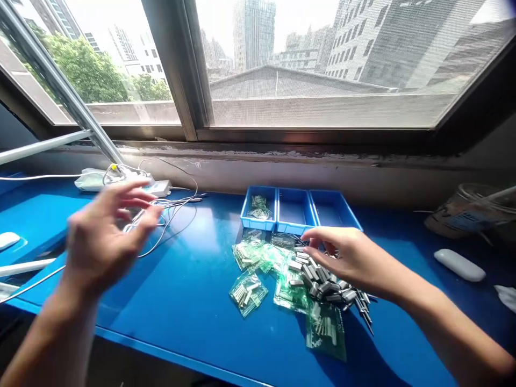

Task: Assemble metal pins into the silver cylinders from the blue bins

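My left hand point(105, 232) hovers blurred above the left part of the blue table point(189, 312), fingers spread, holding nothing, near a tangle of white cables point(169, 207). My right hand point(346, 257) reaches palm-down over a heap of small silver metal parts point(322, 282), fingertips touching or just above them; whether it grips one is unclear. Green-tinted clear bags of the same parts point(249, 292) lie to the left of the heap. Behind them stand three joined blue bins point(298, 210); the left bin holds a bag point(259, 207).
A white charger block point(157, 187) and plastic wrap lie at the back left under a metal stand point(72, 97). A white oblong object point(458, 264) and a roll of tape point(467, 215) sit at the right. A window and sill run behind.
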`<state>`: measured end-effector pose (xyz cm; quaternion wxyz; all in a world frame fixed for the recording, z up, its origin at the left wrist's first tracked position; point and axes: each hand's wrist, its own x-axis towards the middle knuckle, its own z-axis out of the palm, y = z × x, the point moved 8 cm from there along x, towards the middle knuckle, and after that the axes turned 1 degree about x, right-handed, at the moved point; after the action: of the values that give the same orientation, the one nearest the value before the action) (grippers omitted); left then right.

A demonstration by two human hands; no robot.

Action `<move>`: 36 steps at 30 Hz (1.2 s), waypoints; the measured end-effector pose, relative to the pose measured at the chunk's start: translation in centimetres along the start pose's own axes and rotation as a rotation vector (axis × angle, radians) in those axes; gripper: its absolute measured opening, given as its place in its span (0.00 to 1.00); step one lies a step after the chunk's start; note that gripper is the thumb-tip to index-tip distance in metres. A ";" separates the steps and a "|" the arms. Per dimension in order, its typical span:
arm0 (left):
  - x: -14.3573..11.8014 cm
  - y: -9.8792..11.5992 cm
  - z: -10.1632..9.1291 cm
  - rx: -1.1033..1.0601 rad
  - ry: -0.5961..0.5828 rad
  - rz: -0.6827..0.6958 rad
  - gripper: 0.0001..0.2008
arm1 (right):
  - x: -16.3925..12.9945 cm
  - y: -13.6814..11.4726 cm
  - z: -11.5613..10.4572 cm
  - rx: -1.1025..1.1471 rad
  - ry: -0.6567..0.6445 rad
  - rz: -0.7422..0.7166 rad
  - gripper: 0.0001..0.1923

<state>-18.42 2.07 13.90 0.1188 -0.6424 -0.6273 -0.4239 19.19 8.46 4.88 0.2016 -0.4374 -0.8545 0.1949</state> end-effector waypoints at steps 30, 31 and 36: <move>-7.1 12.0 16.6 -0.393 -0.663 0.653 0.06 | -1.5 -2.5 5.3 -0.121 -0.121 -0.046 0.17; -7.3 12.1 16.6 -0.411 -0.682 0.642 0.06 | -1.7 -2.4 5.4 -0.127 -0.147 -0.040 0.16; -7.6 12.7 16.8 -0.424 -0.682 0.652 0.07 | -1.9 -2.3 5.6 -0.062 -0.261 -0.054 0.13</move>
<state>0.86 5.85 3.13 -0.0993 -0.9162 -0.2978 -0.2491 15.80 4.71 1.01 0.0801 -0.3913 -0.8905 0.2180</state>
